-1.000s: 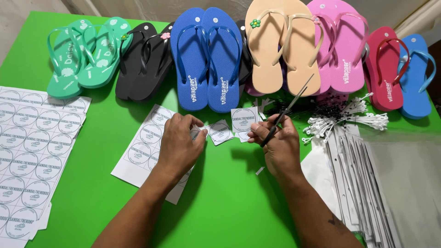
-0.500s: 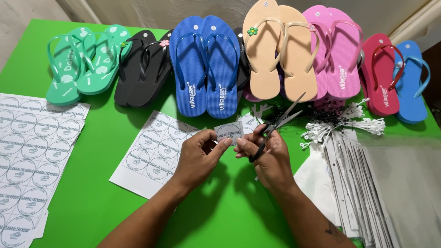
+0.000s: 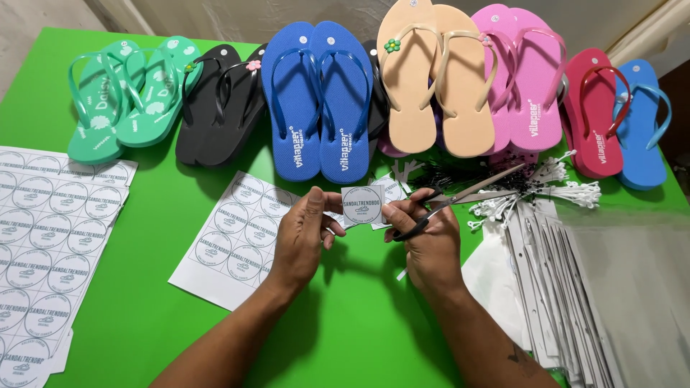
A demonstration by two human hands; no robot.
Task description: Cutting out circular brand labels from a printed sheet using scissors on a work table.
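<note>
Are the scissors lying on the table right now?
No, the scissors are in the right hand, raised above the green table.

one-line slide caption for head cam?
Both hands hold a cut-out round-label square; right hand also holds scissors.

Open green table (image 3: 359, 338) is found below and between the forearms — passage there is unobstructed. The far edge is blocked by a row of sandals (image 3: 316, 100). Label sheets (image 3: 50, 237) occupy the left; tag pins (image 3: 553, 190) and stacked bags (image 3: 575, 287) — the right.
</note>
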